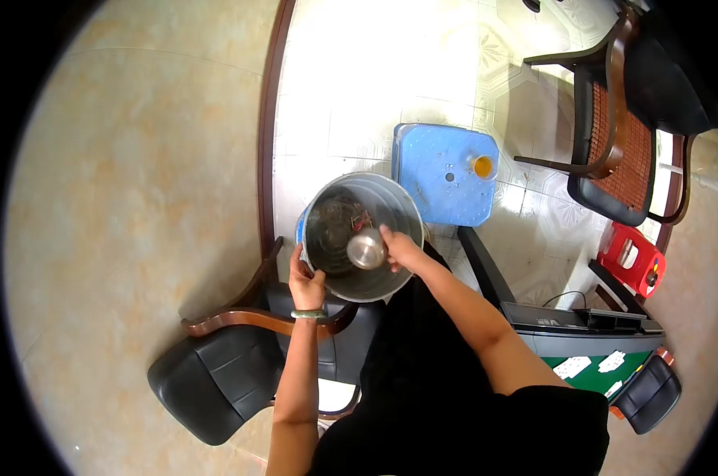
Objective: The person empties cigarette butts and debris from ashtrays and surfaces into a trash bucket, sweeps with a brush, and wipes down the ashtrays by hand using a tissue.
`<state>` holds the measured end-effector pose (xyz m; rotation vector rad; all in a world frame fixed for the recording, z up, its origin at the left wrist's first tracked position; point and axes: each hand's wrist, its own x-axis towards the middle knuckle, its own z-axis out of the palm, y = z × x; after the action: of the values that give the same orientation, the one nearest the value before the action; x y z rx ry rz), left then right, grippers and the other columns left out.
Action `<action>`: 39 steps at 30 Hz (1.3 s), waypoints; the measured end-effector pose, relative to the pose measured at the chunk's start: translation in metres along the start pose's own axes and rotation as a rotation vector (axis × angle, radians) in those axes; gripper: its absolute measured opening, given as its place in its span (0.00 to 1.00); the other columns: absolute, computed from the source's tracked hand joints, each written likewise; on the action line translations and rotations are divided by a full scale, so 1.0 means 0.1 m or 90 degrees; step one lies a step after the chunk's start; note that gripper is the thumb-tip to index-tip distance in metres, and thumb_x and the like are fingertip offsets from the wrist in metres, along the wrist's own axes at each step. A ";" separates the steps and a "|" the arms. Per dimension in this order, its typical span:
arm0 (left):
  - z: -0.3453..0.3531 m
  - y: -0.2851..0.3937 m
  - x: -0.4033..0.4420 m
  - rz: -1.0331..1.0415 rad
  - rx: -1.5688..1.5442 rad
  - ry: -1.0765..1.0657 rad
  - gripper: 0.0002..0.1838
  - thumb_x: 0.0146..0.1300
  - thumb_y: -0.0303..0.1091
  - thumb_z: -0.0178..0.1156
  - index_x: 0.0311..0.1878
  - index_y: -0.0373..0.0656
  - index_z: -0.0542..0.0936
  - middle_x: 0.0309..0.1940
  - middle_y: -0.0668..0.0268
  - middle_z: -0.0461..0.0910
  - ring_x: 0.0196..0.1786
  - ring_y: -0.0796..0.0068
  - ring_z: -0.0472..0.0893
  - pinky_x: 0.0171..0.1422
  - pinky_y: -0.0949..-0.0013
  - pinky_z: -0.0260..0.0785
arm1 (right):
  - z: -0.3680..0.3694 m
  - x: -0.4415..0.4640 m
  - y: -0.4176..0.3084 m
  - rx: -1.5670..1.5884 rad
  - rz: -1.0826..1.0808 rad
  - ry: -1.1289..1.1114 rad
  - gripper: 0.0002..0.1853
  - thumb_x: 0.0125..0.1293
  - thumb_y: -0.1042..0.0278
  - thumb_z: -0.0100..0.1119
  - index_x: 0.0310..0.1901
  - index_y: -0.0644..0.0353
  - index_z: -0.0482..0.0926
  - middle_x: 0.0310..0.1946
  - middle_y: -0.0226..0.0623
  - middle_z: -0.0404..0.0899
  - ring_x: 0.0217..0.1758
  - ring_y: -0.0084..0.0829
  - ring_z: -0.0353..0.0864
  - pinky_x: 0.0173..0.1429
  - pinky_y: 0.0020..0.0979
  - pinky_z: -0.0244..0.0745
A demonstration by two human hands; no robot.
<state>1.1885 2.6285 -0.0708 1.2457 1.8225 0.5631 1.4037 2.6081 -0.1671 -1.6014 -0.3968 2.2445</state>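
Note:
A large round metal pot (345, 287) is in front of my body, with dark contents and some reddish bits inside. My left hand (306, 282), below a green bangle on the wrist, grips the pot's rim at its lower left. Inside the opening, my right hand (401, 249) is closed round a small shiny metal cup (367, 249). The cup is over the pot's contents; whether it touches them I cannot tell. Just beyond the pot stands a blue plastic stool (438, 190), carrying a small cup of yellow-orange liquid (482, 166).
A black chair with wooden arms (216, 373) is at the lower left. Another chair (621, 135) stands at the upper right. A red stool (632, 260) and a green-topped table with cards (597, 377) are on the right. The wall (152, 159) runs along the left.

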 end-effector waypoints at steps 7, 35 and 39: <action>0.01 -0.44 0.03 -0.035 -0.021 0.023 0.37 0.45 0.16 0.55 0.64 0.41 0.69 0.20 0.75 0.60 0.23 0.83 0.61 0.29 0.79 0.60 | -0.62 -0.27 0.21 -0.225 -0.456 0.345 0.17 0.74 0.57 0.44 0.36 0.64 0.74 0.21 0.38 0.74 0.24 0.31 0.76 0.33 0.31 0.72; 0.10 -0.69 0.19 -0.030 0.009 0.036 0.37 0.45 0.16 0.54 0.64 0.44 0.68 0.22 0.74 0.60 0.24 0.83 0.62 0.30 0.78 0.63 | -2.23 0.26 0.37 -0.546 -0.404 0.736 0.11 0.60 0.70 0.62 0.45 0.56 0.76 0.35 0.40 0.81 0.35 0.41 0.82 0.39 0.37 0.77; 0.09 -0.67 0.20 -0.070 0.035 0.033 0.37 0.45 0.16 0.54 0.64 0.43 0.68 0.22 0.74 0.61 0.24 0.82 0.63 0.31 0.76 0.63 | -2.27 0.26 0.31 -0.563 -0.491 0.697 0.08 0.59 0.70 0.63 0.41 0.58 0.78 0.37 0.40 0.81 0.37 0.42 0.82 0.40 0.37 0.77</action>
<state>1.1574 2.6188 -0.1331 1.1688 1.9485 0.4907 1.6068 2.5965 -0.2747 -2.1983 -1.4223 0.4296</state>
